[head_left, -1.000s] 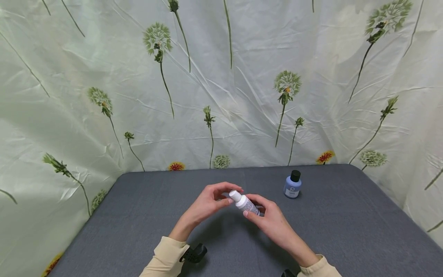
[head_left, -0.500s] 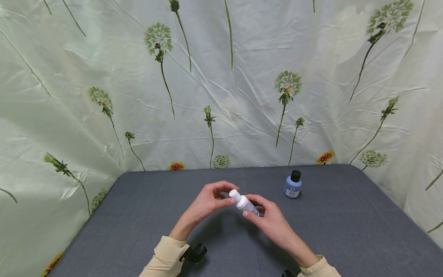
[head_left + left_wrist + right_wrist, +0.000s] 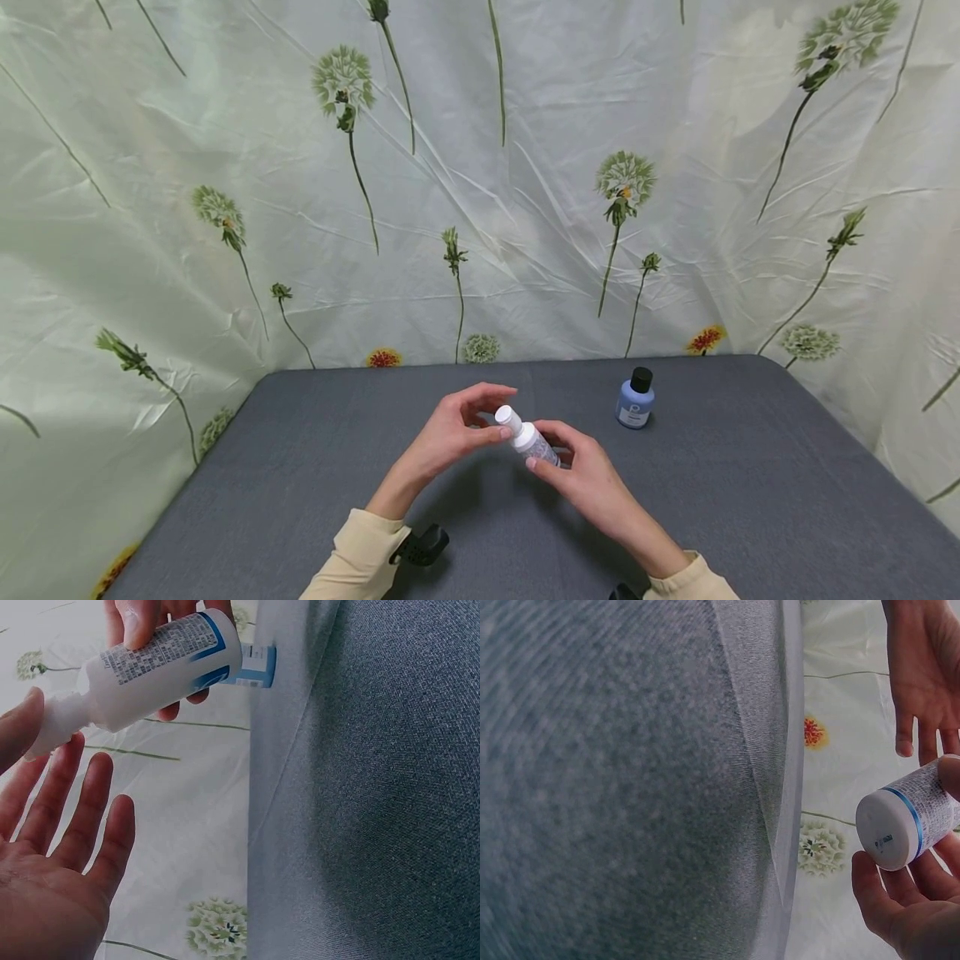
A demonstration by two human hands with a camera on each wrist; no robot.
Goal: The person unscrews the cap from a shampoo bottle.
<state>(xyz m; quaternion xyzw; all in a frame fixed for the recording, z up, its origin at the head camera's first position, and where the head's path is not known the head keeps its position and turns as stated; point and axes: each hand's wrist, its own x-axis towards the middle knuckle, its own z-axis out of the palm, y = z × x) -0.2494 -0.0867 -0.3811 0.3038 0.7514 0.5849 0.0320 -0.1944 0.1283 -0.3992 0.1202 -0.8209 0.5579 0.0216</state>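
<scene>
A small white bottle (image 3: 536,445) with a finely printed label is held tilted above the table, its cap end toward the upper left. My right hand (image 3: 588,479) grips its body, thumb on the near side and fingers round the far side. My left hand (image 3: 444,433) pinches the white cap (image 3: 61,720) between thumb and fingertips, while its other fingers stand spread apart in the left wrist view. The cap sits at the bottle's neck. In the right wrist view the bottle's round white base (image 3: 886,832) faces the camera, with a blue band beside it.
A blue bottle (image 3: 633,407) with a black cap stands upright toward the back right of the grey cloth-covered table (image 3: 300,467). Behind the table hangs a pale curtain (image 3: 525,208) printed with dandelions. A black wrist device (image 3: 423,546) sits on the left sleeve.
My left fingers have lifted slightly and shifted at the cap, which has moved a little up and left. My right hand keeps its grip on the bottle almost in place.
</scene>
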